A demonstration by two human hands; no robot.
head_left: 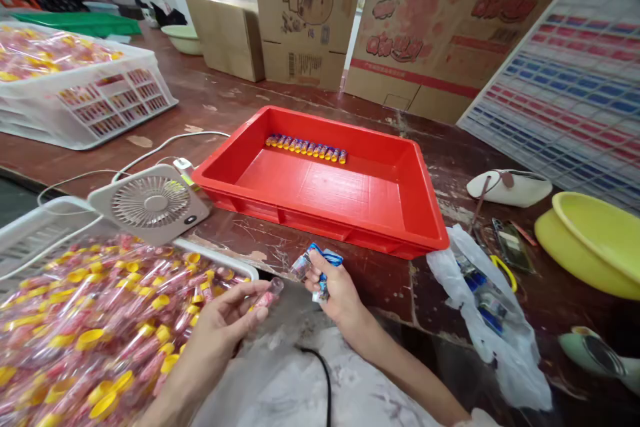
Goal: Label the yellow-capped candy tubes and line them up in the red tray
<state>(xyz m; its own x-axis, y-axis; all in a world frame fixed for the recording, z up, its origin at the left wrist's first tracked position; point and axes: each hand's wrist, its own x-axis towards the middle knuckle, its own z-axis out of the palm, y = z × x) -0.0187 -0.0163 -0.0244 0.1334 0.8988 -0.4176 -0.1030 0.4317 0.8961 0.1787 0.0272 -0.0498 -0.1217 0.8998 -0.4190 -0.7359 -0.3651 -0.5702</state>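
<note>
My left hand [227, 320] is closed on a small clear plastic tube [270, 295] with pink contents, held over the near edge of the table. Close beside it, my right hand [340, 293] grips several blue printed wrappers [327, 258]; a clear end sticks out toward the left. Behind both hands stands a red tray [320, 180] with a row of small blue-wrapped tubes [306, 148] with yellow ends along its far wall. At my left, a white crate [225, 257] holds many clear tubes with yellow caps and pink contents [125, 307].
A small fan [155, 202] leans at the crate's corner, with a white cable. A second filled crate [165, 97] stands at back left. On the right are a plastic bag [525, 360], a phone [513, 245] and yellow basins [595, 247]. Cardboard boxes [305, 27] stand behind.
</note>
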